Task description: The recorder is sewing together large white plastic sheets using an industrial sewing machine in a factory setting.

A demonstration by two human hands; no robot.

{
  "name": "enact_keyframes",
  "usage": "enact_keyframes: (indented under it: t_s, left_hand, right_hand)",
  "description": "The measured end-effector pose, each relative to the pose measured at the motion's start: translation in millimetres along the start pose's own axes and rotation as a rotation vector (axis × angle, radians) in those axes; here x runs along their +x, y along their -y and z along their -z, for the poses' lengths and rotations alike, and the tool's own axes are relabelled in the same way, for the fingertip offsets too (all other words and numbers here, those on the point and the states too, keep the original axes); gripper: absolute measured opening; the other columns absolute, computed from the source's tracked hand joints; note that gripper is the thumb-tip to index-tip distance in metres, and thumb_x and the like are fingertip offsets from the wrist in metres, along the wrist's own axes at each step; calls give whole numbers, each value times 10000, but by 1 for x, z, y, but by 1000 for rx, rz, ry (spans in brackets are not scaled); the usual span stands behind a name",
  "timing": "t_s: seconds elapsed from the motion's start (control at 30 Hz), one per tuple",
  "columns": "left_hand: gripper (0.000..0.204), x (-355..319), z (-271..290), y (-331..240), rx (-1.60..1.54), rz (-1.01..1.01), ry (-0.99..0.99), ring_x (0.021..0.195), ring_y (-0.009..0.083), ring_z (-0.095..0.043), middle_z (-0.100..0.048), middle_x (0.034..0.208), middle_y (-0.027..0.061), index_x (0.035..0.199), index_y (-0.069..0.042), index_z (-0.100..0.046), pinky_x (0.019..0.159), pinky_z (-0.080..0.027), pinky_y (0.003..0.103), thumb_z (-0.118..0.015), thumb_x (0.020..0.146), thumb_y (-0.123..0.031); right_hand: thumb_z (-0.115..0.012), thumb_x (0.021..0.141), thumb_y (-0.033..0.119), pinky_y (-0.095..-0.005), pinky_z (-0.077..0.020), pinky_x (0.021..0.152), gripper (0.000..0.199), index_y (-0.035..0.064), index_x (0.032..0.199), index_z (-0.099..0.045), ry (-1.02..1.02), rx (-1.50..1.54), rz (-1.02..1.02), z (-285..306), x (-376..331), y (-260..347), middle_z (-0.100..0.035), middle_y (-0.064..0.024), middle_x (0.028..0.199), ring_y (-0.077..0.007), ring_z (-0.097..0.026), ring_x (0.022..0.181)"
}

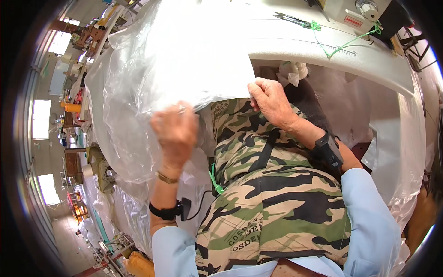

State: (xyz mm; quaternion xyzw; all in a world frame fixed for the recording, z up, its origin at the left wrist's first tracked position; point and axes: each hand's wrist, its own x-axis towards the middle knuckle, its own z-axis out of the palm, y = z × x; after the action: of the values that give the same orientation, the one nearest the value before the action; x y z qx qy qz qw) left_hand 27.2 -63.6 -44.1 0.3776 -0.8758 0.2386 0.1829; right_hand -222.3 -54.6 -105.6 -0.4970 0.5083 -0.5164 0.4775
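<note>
A white, glossy plastic sheet (203, 55) lies over the work table, with its near edge hanging toward my lap. My right hand (270, 99) pinches the sheet's near right corner between thumb and fingers. At the same edge, further left, my left hand (175, 131) is curled in a fist shape over the plastic. Motion blurs its fingers, and the sheet's edge runs into them. Strong glare washes out the middle of the sheet. Below both hands is a camouflage apron (281, 203) over my lap.
Thread snips (291, 20) tied with green string (328, 54) lie on the white sewing table (387, 69) at the far right. Part of a sewing machine (353, 14) stands behind them. More clear plastic (124, 138) drapes at the left, and a white bundle (294, 71) sits beyond my right hand.
</note>
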Motion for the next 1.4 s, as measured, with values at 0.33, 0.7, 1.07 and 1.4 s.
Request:
enact_keyframes:
  t_s: [0.33,0.7,1.07,1.4]
  left_hand:
    - [605,27,-85,-98,-2278,643,300,1243,246,-546,-593,1296,142,1337,-20,-502,1091,-407,396,-659,929,-439]
    - [258,57,-96,-95,-2318,1462,-2,915,134,-641,-658,1041,58,1088,23,-619,792,-540,291,-733,897,-107]
    - [240,47,-70,-76,-2166,910,504,790,144,-666,-708,888,115,1073,57,-656,705,-557,289,-643,952,-150]
    - [337,66,-42,-54,-492,-205,-203,1012,312,-604,-606,1095,147,1136,9,-630,864,-479,427,-661,805,-43]
  right_hand:
    - [-571,949,249,-363,-465,591,286,39,759,-611,-97,-640,259,5,-9,16,-610,-144,638,-280,-608,577]
    - [-646,757,133,-422,-427,787,125,72,662,-591,222,-1411,657,3,8,25,-602,-101,576,-256,-610,556]
    - [-586,983,321,-256,-402,544,391,48,706,-621,353,159,-279,24,41,5,-574,25,649,-53,-526,625]
    - [-566,1009,225,-200,-418,613,276,26,838,-653,270,323,-190,10,39,9,-557,78,787,-11,-481,714]
